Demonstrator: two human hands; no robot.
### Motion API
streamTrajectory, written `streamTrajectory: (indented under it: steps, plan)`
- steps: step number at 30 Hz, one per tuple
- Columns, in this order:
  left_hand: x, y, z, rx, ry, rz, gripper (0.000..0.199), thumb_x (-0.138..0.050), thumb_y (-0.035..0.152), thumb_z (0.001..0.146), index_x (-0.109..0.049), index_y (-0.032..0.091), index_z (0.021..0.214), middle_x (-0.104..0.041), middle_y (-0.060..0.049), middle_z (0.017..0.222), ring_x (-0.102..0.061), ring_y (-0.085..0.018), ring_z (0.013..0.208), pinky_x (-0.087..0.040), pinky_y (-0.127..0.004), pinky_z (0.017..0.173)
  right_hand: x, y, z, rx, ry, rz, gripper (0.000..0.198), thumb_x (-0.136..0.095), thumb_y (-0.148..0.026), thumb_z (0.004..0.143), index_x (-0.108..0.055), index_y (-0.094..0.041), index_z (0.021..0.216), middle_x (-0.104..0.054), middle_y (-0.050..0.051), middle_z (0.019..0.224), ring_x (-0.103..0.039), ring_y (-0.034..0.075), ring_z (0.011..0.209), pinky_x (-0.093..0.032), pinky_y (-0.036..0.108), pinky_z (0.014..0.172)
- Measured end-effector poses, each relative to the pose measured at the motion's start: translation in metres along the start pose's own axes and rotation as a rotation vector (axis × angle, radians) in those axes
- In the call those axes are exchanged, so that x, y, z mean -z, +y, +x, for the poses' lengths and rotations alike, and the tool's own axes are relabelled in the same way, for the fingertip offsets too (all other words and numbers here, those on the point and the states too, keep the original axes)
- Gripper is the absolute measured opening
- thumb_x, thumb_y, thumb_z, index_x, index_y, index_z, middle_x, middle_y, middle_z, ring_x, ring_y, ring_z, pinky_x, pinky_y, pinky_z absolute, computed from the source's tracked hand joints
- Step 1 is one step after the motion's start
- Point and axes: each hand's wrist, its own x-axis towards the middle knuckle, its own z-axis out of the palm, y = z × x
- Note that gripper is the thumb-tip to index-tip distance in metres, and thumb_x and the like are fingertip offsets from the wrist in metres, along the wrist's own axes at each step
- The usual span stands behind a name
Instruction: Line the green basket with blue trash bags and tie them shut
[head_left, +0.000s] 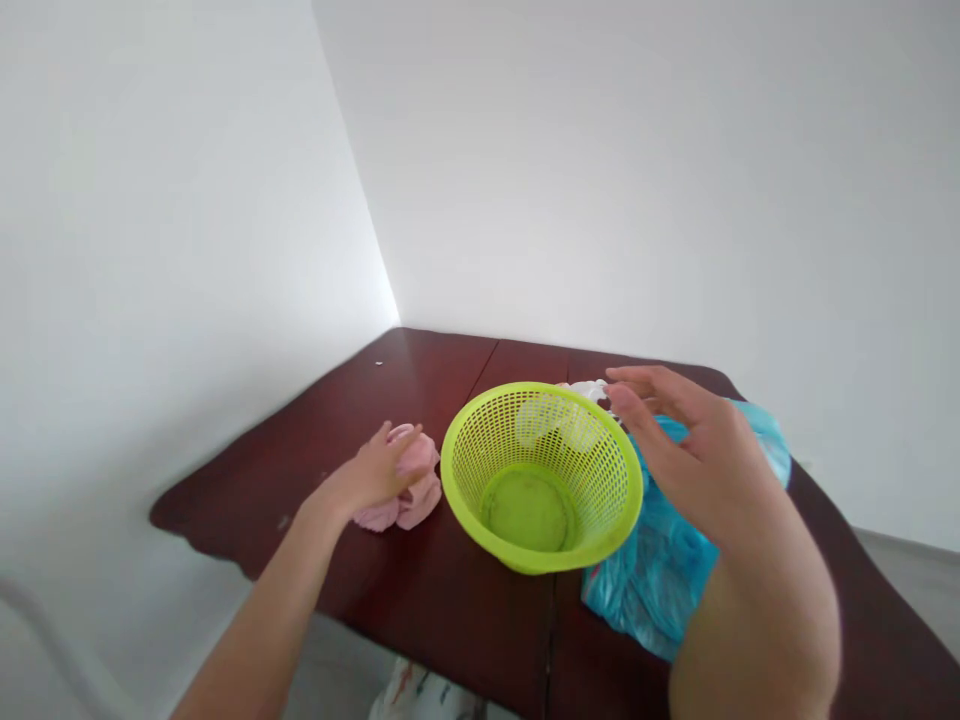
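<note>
The left hand [373, 474] spreads its grip wide over a bunched pink cloth [424, 502], contact unclear. The right hand [690, 425], grip parted and holding nothing, hovers beside the round green basket [528, 508], which stands between them on the surface [450, 620], left of a blue bag [651, 575].

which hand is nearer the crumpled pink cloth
Left. The left hand reaches over the pink cloth; the right hand is across the green plastic basket, by the blue plastic bag.
</note>
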Motion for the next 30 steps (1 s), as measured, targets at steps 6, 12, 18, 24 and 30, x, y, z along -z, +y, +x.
streamTrajectory:
  steps: [6, 12, 18, 24, 30]
  plan:
    - [-0.092, -0.022, -0.061, 0.008, 0.103, 0.003, 0.117, -0.094, 0.058, 0.092, -0.042, 0.032, 0.194, -0.017, -0.017, 0.206, -0.008, -0.047, 0.192, -0.022, -0.067, 0.152, -0.021, -0.042, -0.028, 0.127, 0.02, 0.129, 0.028, -0.078, -0.053, 0.117, -0.088, -0.03, 0.129, -0.093, 0.006, 0.121, -0.089, 0.026, 0.108, -0.071, 0.035, 0.084]
    - [-0.095, -0.02, -0.075, 0.185, 0.222, -0.065, 0.09, -0.099, 0.063, 0.09, -0.069, 0.049, 0.174, -0.011, -0.009, 0.207, -0.01, -0.056, 0.189, -0.028, -0.088, 0.141, -0.028, -0.094, -0.069, 0.302, -0.003, 0.246, 0.01, -0.081, -0.036, 0.116, -0.089, -0.03, 0.113, -0.091, 0.002, 0.105, -0.087, 0.022, 0.093, -0.069, 0.032, 0.085]
    - [-0.088, -0.013, -0.099, -0.006, 0.38, -0.131, 0.05, -0.073, 0.055, 0.111, -0.081, 0.031, 0.154, -0.049, -0.015, 0.19, -0.042, -0.045, 0.177, -0.046, -0.064, 0.141, -0.019, -0.105, -0.129, 0.372, -0.131, 0.3, 0.017, -0.074, -0.022, 0.113, -0.085, -0.034, 0.119, -0.088, 0.002, 0.097, -0.084, 0.022, 0.08, -0.066, 0.035, 0.069]
    - [-0.089, -0.009, -0.138, -0.104, 0.427, -0.419, 0.019, -0.074, 0.044, 0.1, -0.083, 0.027, 0.103, -0.08, -0.014, 0.132, -0.073, -0.039, 0.137, -0.061, -0.056, 0.127, -0.082, -0.036, -0.233, -0.127, -0.243, 0.497, 0.038, -0.065, -0.052, 0.12, -0.084, -0.032, 0.093, -0.08, 0.004, 0.075, -0.074, 0.024, 0.058, -0.056, 0.034, 0.05]
    - [-0.106, 0.026, -0.215, -0.247, 0.302, -1.132, 0.036, -0.082, 0.061, 0.099, -0.074, 0.025, 0.096, -0.075, -0.009, 0.1, -0.073, -0.029, 0.09, -0.067, -0.044, 0.084, -0.163, 0.018, -0.328, -0.268, -0.176, 0.489, 0.091, -0.09, -0.078, 0.089, -0.057, -0.06, 0.172, -0.075, 0.015, 0.166, -0.083, 0.053, 0.135, -0.079, 0.065, 0.085]
